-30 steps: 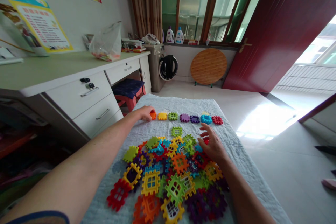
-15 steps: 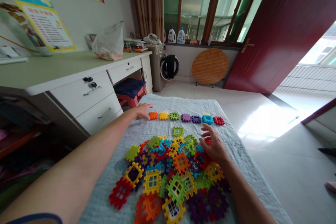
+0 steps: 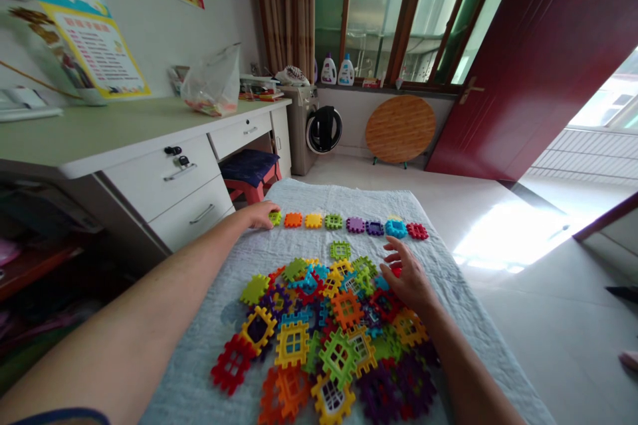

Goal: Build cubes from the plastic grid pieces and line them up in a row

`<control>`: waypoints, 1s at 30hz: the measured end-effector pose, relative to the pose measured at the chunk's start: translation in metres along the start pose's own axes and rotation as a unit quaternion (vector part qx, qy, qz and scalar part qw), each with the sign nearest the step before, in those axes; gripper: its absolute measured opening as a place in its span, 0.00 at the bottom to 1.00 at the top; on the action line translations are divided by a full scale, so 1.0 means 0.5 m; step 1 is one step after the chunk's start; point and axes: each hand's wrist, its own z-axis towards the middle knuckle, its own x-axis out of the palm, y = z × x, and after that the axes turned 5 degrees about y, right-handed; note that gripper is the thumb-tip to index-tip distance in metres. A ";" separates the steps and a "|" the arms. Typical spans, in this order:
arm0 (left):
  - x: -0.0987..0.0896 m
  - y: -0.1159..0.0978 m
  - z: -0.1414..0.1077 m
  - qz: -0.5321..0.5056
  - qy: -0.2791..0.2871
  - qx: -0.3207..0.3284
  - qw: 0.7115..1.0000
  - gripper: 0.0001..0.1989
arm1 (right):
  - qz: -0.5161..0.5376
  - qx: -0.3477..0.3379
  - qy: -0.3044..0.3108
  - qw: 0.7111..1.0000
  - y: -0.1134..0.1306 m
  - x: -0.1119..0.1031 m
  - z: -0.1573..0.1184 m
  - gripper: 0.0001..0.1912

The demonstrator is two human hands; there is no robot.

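Note:
At the left end of a row of plastic squares, my left hand has its fingers on a yellow-green piece. Beside it lie an orange piece, a yellow piece, a green piece and a purple piece, then a dark purple, a blue and a red one. A single green frame sits below the row. My right hand hovers over the right edge of the mixed pile, fingers apart, with a red piece partly under it.
The pieces lie on a light blue cloth. To the left stand a desk with drawers and a stool. A washing machine, a round wooden board and a red door are farther back.
A yellow-green piece now shows at my left fingertips, left of the orange one; my left hand has shifted slightly left. The view has moved a little, and my right hand keeps its place over the pile.

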 end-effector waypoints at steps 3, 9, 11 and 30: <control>-0.002 0.000 -0.004 -0.001 0.009 -0.003 1.000 0.30 | -0.001 -0.004 -0.002 1.000 -0.001 0.000 0.000 0.27; -0.001 -0.007 -0.013 0.011 -0.003 -0.018 1.000 0.33 | -0.002 -0.014 -0.014 1.000 -0.006 0.000 0.000 0.27; 0.001 -0.014 -0.019 0.019 -0.028 -0.028 0.999 0.37 | -0.006 -0.012 -0.025 1.000 -0.010 -0.004 0.001 0.27; 0.095 -0.171 -0.148 -0.025 -0.126 0.038 0.991 0.19 | 0.112 0.178 -0.140 0.968 -0.071 -0.028 0.005 0.23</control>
